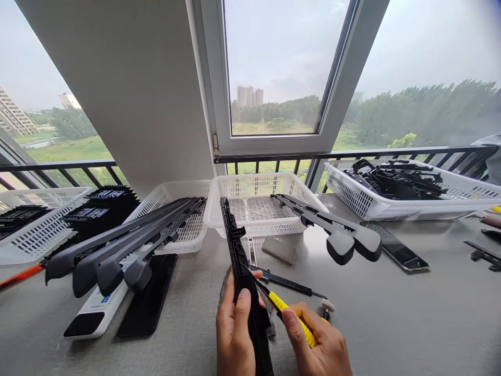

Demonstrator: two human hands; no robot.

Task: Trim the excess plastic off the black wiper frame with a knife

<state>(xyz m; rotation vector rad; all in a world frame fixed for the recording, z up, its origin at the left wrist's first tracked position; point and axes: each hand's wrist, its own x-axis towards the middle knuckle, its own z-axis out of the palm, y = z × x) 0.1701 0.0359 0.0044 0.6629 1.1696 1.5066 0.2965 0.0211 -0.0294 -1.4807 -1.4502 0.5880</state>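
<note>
My left hand [237, 326] is closed around a long black plastic part [237, 250], whose ribbed inner side shows. The part points up and away from me over the table, its far end in front of a white basket. In my right hand [319, 342] is a yellow utility knife [291, 316], gripped by its handle. Its blade reaches to the right edge of the black part, just above my left thumb; whether it touches, I cannot tell. Behind my hands lies a dark caliper [287, 282] on the table.
Long dark handle-like parts rest on the left basket [195, 241] and on the middle basket [266, 228]. At the right, another basket [354, 201] holds a pile of black parts. Phones [403, 249] [151, 297], a small metallic block [279, 250] and a white device [97, 313] lie about.
</note>
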